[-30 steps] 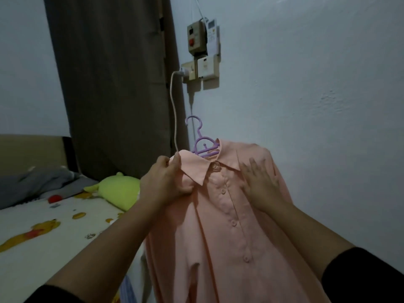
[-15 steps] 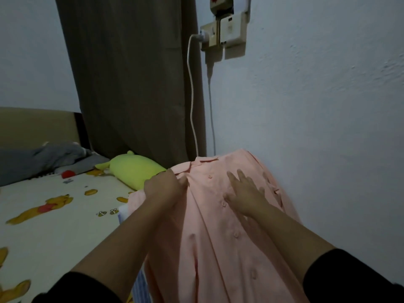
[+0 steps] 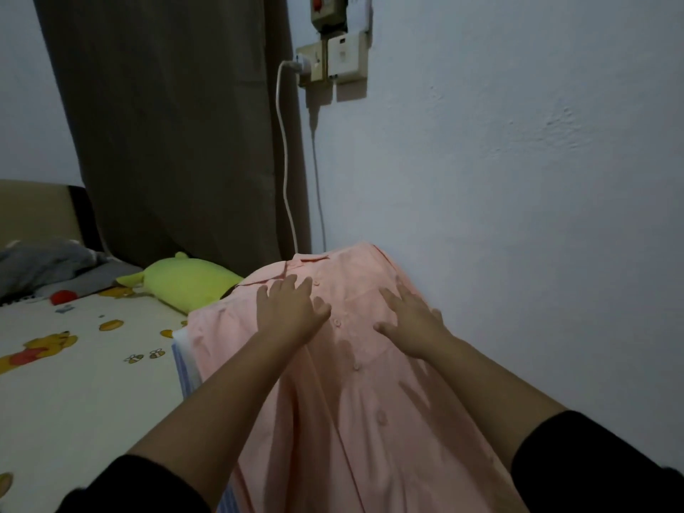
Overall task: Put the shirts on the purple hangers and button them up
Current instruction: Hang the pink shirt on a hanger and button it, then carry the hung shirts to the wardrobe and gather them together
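Head view, pink shirt (image 3: 370,420) under flat fingers (image 3: 285,290)

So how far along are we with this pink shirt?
Done, it seems: the peach-pink button-front shirt lies laid out, its visible placket buttons fastened. In hand: left hand and right hand rest flat on it. Left: unclear; no hanger or other shirts are visible.

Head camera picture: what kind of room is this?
Most likely a bedroom. There is a bed with a cartoon bear sheet, a green plush toy beside a grey pillow, and a brown curtain by the wall.
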